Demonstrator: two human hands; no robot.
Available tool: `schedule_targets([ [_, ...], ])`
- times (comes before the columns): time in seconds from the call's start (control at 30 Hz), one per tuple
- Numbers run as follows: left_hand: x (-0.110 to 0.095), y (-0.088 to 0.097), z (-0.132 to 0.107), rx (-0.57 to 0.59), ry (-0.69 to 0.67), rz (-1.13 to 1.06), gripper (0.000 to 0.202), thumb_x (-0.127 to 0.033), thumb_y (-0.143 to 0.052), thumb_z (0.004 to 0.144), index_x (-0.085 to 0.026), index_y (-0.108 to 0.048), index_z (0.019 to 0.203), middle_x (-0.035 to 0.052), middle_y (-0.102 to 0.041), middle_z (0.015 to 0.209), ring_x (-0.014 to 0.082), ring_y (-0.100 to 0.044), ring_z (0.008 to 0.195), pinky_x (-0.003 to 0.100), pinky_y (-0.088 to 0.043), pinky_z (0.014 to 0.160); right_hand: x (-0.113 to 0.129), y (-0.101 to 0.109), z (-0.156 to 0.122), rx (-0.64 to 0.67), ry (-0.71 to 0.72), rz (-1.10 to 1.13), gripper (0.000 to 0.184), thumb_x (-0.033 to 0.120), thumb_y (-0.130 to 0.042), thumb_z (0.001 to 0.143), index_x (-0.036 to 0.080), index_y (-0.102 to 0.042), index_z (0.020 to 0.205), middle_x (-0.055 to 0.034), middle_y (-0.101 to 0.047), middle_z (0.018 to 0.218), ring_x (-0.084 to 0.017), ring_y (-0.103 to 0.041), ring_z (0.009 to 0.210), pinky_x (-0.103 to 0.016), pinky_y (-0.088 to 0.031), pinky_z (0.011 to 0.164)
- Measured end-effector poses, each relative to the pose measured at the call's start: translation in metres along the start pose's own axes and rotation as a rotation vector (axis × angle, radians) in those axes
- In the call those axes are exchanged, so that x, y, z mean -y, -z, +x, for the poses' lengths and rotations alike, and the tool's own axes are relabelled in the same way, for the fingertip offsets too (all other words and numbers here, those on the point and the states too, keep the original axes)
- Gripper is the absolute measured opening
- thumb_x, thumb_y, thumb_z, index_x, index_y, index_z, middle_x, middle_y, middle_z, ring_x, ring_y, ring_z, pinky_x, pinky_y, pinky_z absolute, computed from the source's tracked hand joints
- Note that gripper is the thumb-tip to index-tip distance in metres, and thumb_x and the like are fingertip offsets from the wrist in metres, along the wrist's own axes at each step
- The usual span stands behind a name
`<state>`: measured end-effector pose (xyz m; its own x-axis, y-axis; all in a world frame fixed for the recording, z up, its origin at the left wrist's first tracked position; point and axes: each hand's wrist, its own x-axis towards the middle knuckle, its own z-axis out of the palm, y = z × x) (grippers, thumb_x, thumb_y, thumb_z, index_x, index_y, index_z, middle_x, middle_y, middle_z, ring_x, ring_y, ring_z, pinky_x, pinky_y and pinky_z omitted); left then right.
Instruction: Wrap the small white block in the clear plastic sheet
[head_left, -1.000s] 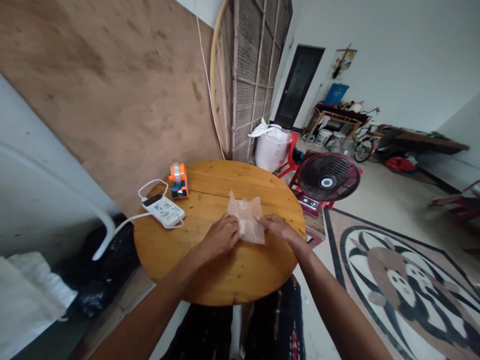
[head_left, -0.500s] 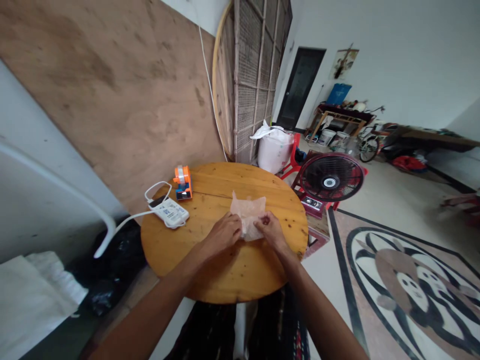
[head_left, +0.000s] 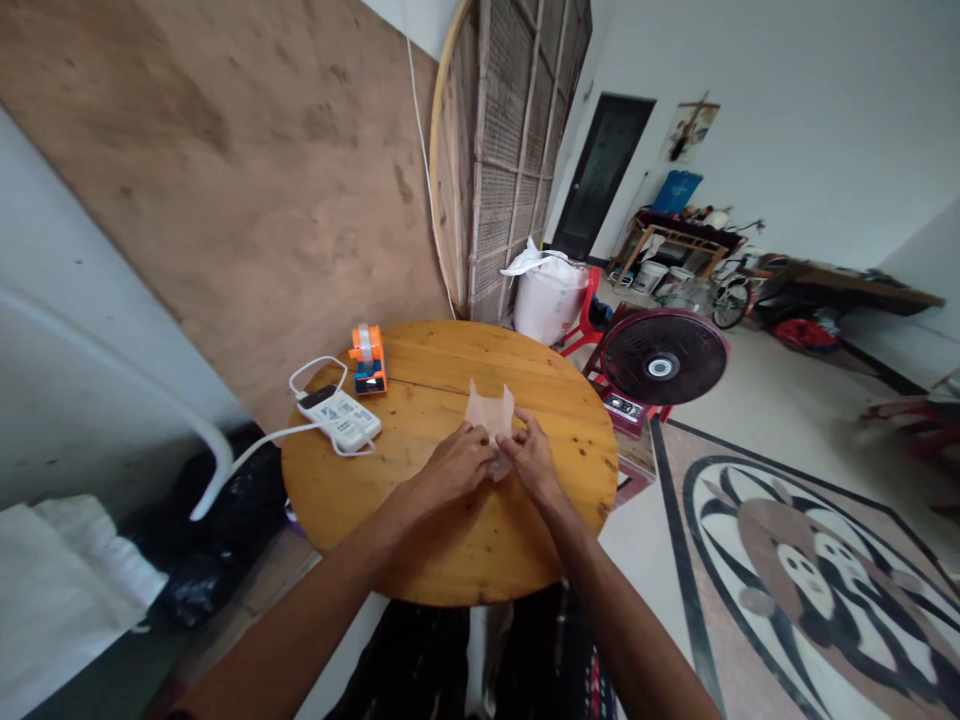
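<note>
A thin, pale pinkish sheet (head_left: 490, 412), like tissue or wrapping paper, stands creased over the round wooden table (head_left: 420, 560). My left hand (head_left: 466, 455) has its fingers closed on the sheet's left side. On the right side, my right hand (head_left: 528, 452) pinches the sheet, its thumb toward the middle. The two hands are close together, with the sheet's far end sticking up between and beyond them. Whatever lies inside the folds, if anything, is hidden by the fingers.
At the table's left stand an orange and blue tape dispenser (head_left: 369, 360) and a white power bank (head_left: 343, 418) with a looped cable. A dark red fan (head_left: 664, 358) is beyond the right edge. A white sack (head_left: 551, 298) sits behind.
My right hand has moved left and folded the right side of the sheet inward. The sheet is now narrower. My left hand stays on its side.
</note>
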<state>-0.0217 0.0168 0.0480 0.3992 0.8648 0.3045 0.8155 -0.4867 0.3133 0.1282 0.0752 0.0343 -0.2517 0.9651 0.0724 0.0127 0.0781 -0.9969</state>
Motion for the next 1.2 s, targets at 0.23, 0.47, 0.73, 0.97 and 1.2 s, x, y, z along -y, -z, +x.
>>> schedule_targets([
  [0.23, 0.001, -0.006, -0.007, -0.117, 0.073, -0.145, 0.017, -0.014, -0.049, 0.085, -0.018, -0.064, 0.093, 0.0057, -0.063, 0.095, 0.0203, -0.052, 0.095, 0.032, -0.043, 0.088, -0.007, -0.008, 0.000, -0.057, -0.013, 0.024, 0.075, 0.035, -0.066, 0.063, 0.010, -0.040, 0.128, 0.0070, -0.053, 0.061, -0.012, -0.049, 0.054, -0.023, -0.039, 0.053],
  [0.47, 0.003, -0.003, -0.007, -0.152, 0.085, -0.273, 0.017, -0.016, -0.049, 0.083, -0.020, -0.066, 0.081, 0.0035, -0.067, 0.090, 0.0185, -0.056, 0.093, 0.032, -0.043, 0.090, 0.003, -0.011, -0.002, -0.044, -0.021, -0.120, 0.066, 0.029, -0.059, 0.069, 0.006, -0.042, 0.128, 0.0070, -0.053, 0.055, -0.012, -0.051, 0.049, -0.022, -0.039, 0.047],
  [0.73, 0.007, -0.006, -0.016, -0.293, 0.238, -0.407, 0.027, -0.006, -0.048, 0.068, -0.019, -0.060, 0.089, 0.0039, -0.064, 0.092, 0.0167, -0.058, 0.086, 0.028, -0.047, 0.078, 0.006, -0.009, -0.025, 0.032, -0.069, 0.013, 0.056, 0.025, -0.055, 0.073, 0.017, -0.044, 0.127, -0.0060, -0.065, 0.093, -0.015, -0.064, 0.073, -0.026, -0.053, 0.060],
  [0.97, -0.001, -0.010, -0.006, -0.352, 0.420, -0.465, 0.005, -0.023, -0.058, 0.077, -0.018, -0.058, 0.078, 0.0018, -0.060, 0.078, 0.0154, -0.056, 0.074, 0.028, -0.045, 0.070, 0.011, -0.007, -0.030, 0.111, -0.087, 0.010, 0.058, 0.022, -0.053, 0.075, 0.017, -0.044, 0.133, -0.0105, -0.062, 0.107, -0.015, -0.065, 0.083, -0.029, -0.056, 0.069],
  [1.2, 0.005, -0.030, -0.006, -0.385, 0.531, -0.407, 0.018, -0.019, -0.058, 0.075, -0.015, -0.057, 0.092, 0.0068, -0.056, 0.098, 0.0175, -0.055, 0.088, 0.030, -0.045, 0.077, 0.017, -0.002, -0.027, 0.160, -0.011, -0.163, 0.052, 0.015, -0.054, 0.075, 0.018, -0.050, 0.128, -0.0096, -0.067, 0.105, -0.018, -0.067, 0.088, -0.034, -0.054, 0.081],
])
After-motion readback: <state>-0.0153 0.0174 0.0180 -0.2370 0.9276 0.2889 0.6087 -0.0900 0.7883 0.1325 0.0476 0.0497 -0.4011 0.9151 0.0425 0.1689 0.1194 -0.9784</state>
